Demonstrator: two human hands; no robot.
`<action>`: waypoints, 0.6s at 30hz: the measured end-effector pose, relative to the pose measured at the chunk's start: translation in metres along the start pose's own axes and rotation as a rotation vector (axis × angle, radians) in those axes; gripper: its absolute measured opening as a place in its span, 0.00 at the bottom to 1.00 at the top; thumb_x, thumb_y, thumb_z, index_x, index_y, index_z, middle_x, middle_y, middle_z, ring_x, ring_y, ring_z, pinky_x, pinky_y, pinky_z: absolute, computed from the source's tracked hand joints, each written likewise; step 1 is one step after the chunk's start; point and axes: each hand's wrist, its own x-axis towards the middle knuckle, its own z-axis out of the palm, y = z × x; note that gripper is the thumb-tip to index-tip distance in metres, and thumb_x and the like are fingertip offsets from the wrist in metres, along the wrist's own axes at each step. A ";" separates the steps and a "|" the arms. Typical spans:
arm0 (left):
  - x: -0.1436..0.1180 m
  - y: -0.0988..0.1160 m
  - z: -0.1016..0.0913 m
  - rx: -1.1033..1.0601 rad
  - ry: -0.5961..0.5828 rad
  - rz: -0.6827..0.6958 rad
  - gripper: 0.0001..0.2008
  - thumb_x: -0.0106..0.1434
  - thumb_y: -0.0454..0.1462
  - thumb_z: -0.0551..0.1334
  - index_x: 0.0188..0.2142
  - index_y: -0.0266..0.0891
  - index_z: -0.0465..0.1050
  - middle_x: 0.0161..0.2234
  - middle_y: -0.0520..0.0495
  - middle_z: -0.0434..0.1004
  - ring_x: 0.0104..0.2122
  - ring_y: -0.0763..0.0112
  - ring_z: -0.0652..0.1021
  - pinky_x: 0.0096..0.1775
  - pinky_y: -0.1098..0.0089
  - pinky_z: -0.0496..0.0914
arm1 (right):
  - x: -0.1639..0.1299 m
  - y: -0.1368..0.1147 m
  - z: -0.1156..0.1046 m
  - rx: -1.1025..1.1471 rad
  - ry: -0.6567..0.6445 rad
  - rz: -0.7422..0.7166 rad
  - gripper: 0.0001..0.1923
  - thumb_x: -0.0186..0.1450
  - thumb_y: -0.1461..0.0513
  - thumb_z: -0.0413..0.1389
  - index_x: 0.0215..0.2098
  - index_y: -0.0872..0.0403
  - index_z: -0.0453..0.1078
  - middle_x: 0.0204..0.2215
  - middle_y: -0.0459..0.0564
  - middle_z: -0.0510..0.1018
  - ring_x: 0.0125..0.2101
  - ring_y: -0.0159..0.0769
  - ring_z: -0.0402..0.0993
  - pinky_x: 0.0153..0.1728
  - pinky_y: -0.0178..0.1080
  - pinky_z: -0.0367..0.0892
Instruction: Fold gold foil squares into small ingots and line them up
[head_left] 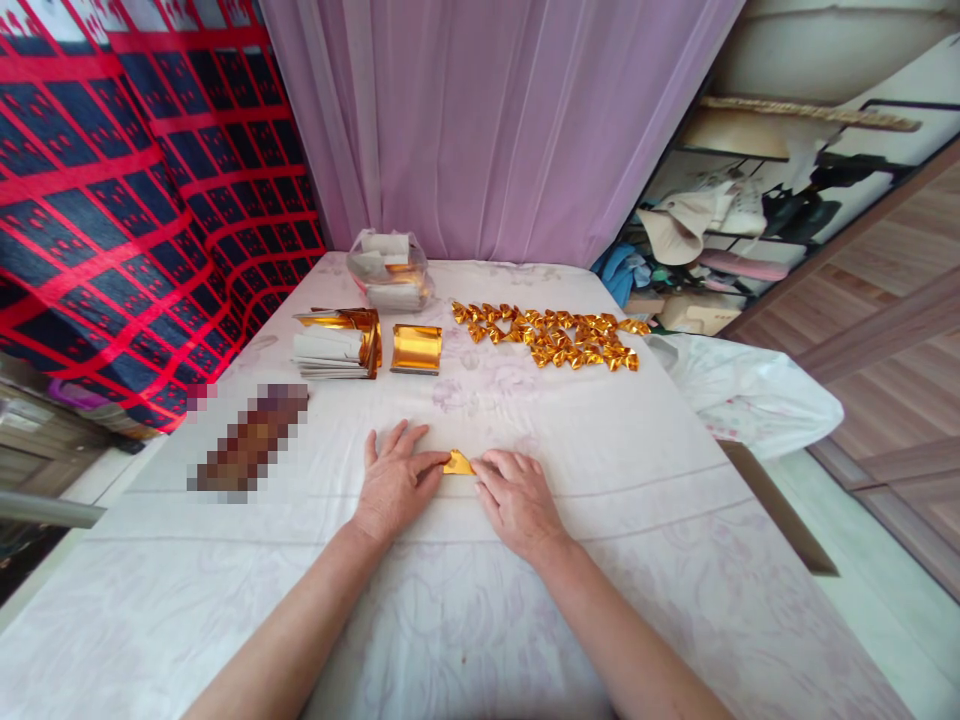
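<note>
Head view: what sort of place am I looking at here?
Probably a room in a home: a purple curtain hangs beyond a table covered with a flowered cloth, and a pale hat sits among stored belongings at the right.

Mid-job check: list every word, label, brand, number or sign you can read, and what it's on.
No text is readable.
White plastic bag at right: faint reddish marks, too blurred to read.
Pixelated patch at left: whatever lies there is hidden.
Folded gold paper: no writing shows.
</note>
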 end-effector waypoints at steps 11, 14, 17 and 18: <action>0.000 -0.002 0.002 -0.014 0.003 0.004 0.13 0.63 0.39 0.60 0.44 0.58 0.78 0.59 0.51 0.69 0.63 0.52 0.60 0.61 0.40 0.43 | -0.003 -0.008 0.000 -0.075 -0.002 -0.062 0.22 0.67 0.58 0.55 0.60 0.44 0.65 0.59 0.55 0.65 0.59 0.46 0.57 0.57 0.51 0.52; 0.000 -0.002 0.002 -0.012 0.002 0.008 0.13 0.64 0.39 0.60 0.44 0.59 0.78 0.59 0.50 0.69 0.63 0.52 0.60 0.61 0.40 0.43 | -0.001 -0.009 0.001 -0.063 -0.039 -0.075 0.20 0.67 0.56 0.56 0.57 0.42 0.68 0.62 0.55 0.62 0.63 0.47 0.51 0.59 0.55 0.49; 0.000 -0.002 0.001 -0.013 -0.005 0.008 0.13 0.64 0.39 0.60 0.44 0.59 0.78 0.59 0.50 0.69 0.63 0.52 0.61 0.61 0.39 0.43 | 0.002 -0.010 0.000 -0.055 -0.058 -0.070 0.19 0.67 0.56 0.56 0.56 0.42 0.69 0.62 0.55 0.62 0.64 0.47 0.50 0.59 0.56 0.49; 0.000 -0.002 0.001 -0.015 -0.007 0.006 0.13 0.64 0.39 0.60 0.44 0.59 0.78 0.59 0.50 0.69 0.63 0.52 0.61 0.61 0.39 0.44 | 0.003 -0.010 -0.001 -0.053 -0.060 -0.071 0.18 0.67 0.56 0.56 0.55 0.42 0.69 0.62 0.56 0.62 0.64 0.47 0.50 0.59 0.56 0.49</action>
